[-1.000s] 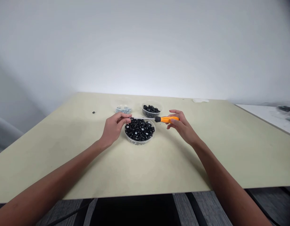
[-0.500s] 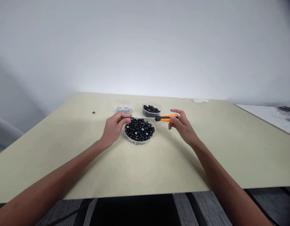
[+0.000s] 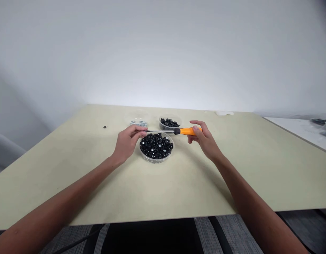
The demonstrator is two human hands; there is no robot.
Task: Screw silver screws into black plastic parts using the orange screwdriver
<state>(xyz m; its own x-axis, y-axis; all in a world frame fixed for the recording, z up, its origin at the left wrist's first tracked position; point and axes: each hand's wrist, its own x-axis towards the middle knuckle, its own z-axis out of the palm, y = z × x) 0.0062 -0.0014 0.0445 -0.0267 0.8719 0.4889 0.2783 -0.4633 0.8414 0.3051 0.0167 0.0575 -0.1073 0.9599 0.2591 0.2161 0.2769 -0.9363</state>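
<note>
My right hand (image 3: pixel 203 138) grips the orange and black handle of a screwdriver (image 3: pixel 188 131), which lies level and points left. Its metal shaft runs to the fingertips of my left hand (image 3: pixel 128 141). Those fingers are pinched together at the tip; whatever small piece they hold is mostly hidden. Just below the shaft stands a round clear tub of black parts (image 3: pixel 156 147), some with silvery round faces. Behind it are a clear tub of small silvery screws (image 3: pixel 138 122) and another clear tub of black pieces (image 3: pixel 170 122).
A single small black piece (image 3: pixel 105 127) lies on the pale table (image 3: pixel 157 194) to the left. Toward the back right is a flat white item (image 3: pixel 224 113). A white surface (image 3: pixel 300 132) with dark objects adjoins the table on the right.
The screwdriver handle has turned in my right hand, so more orange and less black faces me. Both hands stay in nearly the same place.
</note>
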